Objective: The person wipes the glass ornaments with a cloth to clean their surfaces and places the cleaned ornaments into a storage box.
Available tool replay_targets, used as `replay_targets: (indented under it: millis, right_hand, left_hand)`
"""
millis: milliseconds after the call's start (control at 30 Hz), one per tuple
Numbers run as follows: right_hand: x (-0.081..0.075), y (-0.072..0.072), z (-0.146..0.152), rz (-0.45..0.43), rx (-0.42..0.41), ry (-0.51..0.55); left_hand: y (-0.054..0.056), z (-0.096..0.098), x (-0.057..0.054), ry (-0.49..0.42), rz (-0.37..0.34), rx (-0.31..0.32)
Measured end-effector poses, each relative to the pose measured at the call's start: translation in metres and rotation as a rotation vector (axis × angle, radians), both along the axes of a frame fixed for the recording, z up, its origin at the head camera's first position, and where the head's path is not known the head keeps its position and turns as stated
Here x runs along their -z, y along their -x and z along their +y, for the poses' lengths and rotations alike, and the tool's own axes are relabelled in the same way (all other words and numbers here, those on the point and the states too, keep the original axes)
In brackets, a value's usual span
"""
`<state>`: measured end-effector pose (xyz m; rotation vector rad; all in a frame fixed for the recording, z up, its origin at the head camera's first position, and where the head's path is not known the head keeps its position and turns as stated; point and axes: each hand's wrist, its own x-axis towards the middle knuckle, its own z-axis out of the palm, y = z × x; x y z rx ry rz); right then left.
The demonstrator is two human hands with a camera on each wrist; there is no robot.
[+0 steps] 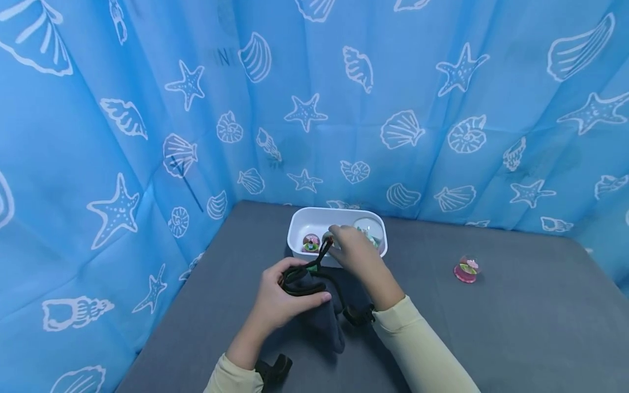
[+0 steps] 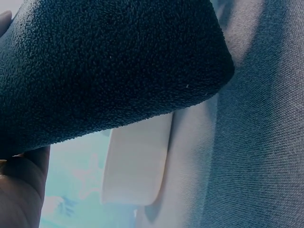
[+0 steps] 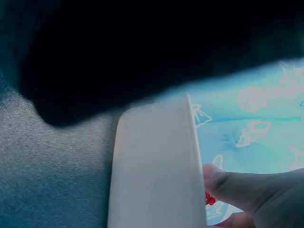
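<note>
My left hand (image 1: 282, 297) grips a dark fuzzy drawstring pouch (image 1: 326, 322) near its mouth, thumb in front and fingers behind. The black cord (image 1: 321, 254) loops up from the pouch toward the tub. Over the white tub (image 1: 292, 240), my right hand (image 1: 356, 251) points down with thumb and fingers together, pinching a small red object (image 3: 210, 198); most of it is hidden by the fingers. Inside the tub are a little snow globe (image 1: 310, 243) and a bigger clear globe (image 1: 368, 226), partly behind the right hand.
Another small snow globe with a pink base (image 1: 466, 270) stands on the grey tabletop (image 1: 516, 311) to the right. A blue curtain (image 1: 314, 147) printed with white shells and starfish hangs behind the table and along the left side.
</note>
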<state>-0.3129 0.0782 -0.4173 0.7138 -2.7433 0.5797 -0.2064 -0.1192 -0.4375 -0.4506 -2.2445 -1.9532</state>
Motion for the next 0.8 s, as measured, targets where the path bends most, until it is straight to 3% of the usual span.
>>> replay_targets:
  millis: [233, 467, 800]
  right_hand:
    - [0.0007, 0.0011, -0.001, -0.002, -0.006, -0.017]
    - [0.0037, 0.0039, -0.0007, -0.02, -0.039, -0.026]
    - [0.0008, 0.0076, -0.0046, -0.14, -0.001, 0.006]
  left_hand:
    - [-0.0009, -0.0006, -0.0034, 0.004, 0.03, -0.005]
    - [-0.0004, -0.0006, -0.004, 0.009, 0.013, -0.009]
    - [-0.0008, -0.003, -0.0043, -0.002, 0.009, -0.012]
